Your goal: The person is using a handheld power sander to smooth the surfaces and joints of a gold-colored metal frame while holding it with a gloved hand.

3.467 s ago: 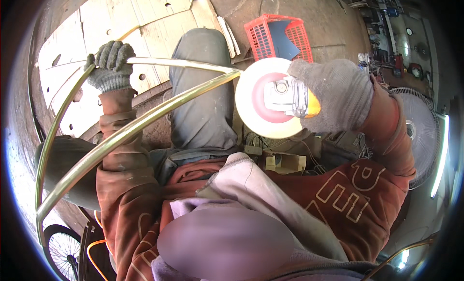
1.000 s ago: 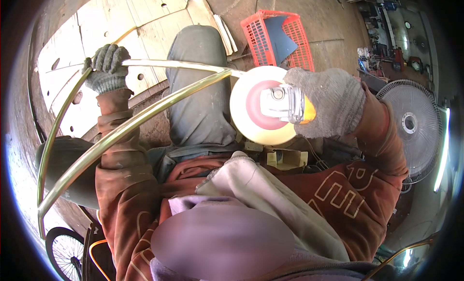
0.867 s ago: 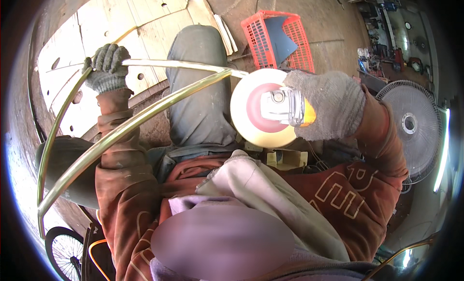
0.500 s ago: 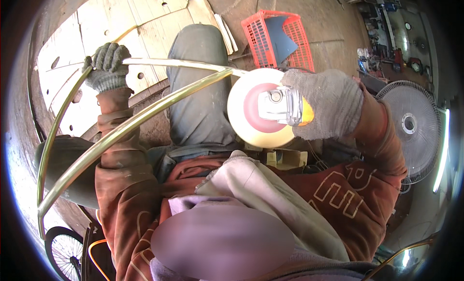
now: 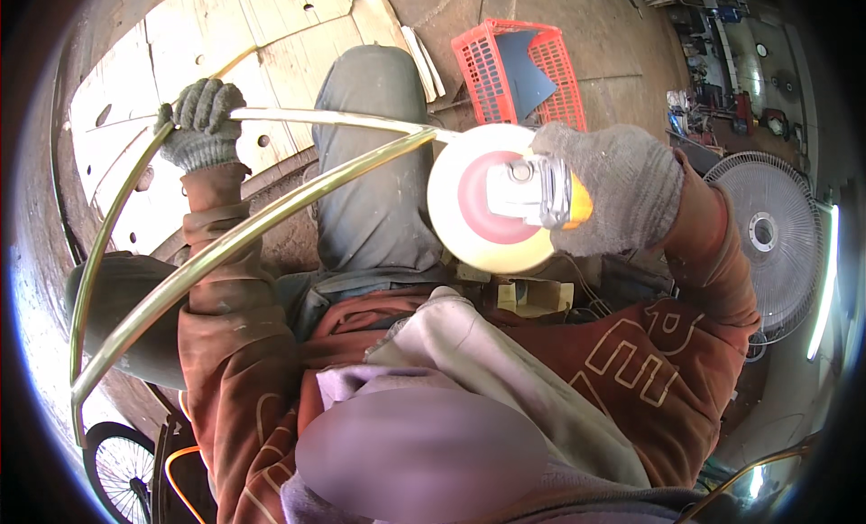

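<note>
My left hand (image 5: 200,123), in a grey knit glove, is closed around a bent metal tube frame (image 5: 262,219) with a shiny gold-coloured finish. The frame's long bars meet near my knee and reach back past my left forearm. In my right hand (image 5: 622,190), gloved as well, is an angle grinder (image 5: 532,192) with a silver head and a yellow body. Its large pale disc (image 5: 456,231), pinkish around the centre, sits beside the joined end of the bars. Whether the disc's edge touches the metal I cannot tell.
Flattened cardboard (image 5: 280,68) lies on the floor ahead to the left. A red plastic crate (image 5: 478,73) holding a blue sheet stands ahead. At right is a fan (image 5: 767,280); a small open box (image 5: 541,298) is near my lap. A spoked wheel (image 5: 117,470) shows lower left.
My right hand and the grinder have shifted slightly to the right, with a small turn of the tool. The left hand and the tube frame look the same.
</note>
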